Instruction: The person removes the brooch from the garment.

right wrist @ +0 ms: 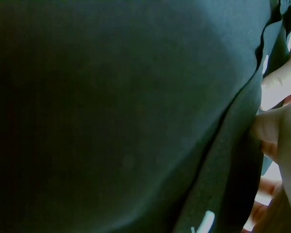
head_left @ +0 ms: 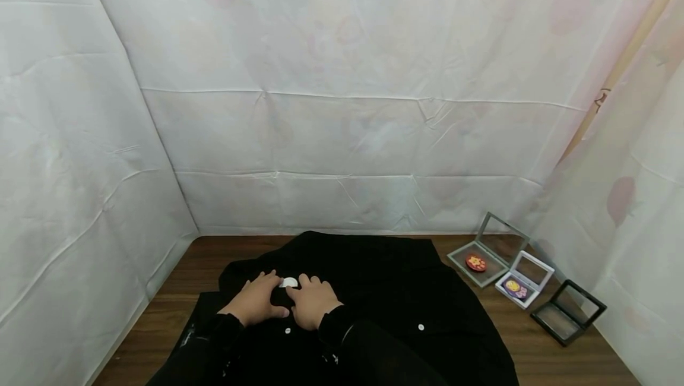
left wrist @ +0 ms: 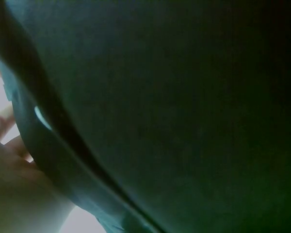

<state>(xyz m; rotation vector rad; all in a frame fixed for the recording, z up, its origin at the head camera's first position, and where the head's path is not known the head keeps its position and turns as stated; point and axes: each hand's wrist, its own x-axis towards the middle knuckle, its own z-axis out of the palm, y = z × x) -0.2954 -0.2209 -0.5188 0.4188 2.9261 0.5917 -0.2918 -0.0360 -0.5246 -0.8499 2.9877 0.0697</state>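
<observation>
Black garment (head_left: pixel 374 291) spread flat on the wooden table, small white round badge (head_left: pixel 289 282) on it

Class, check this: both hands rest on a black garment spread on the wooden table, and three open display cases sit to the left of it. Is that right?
One thing is wrong: the head view shows the three display cases to the right of the black garment, not the left. Both the left hand and right hand do rest on the garment on the wooden table.

A makeshift recording booth: creased white sheeting (head_left: pixel 342 107) walls off the back and both sides of the frame around a dark wood counter (head_left: pixel 534 344) along the bottom.
</observation>
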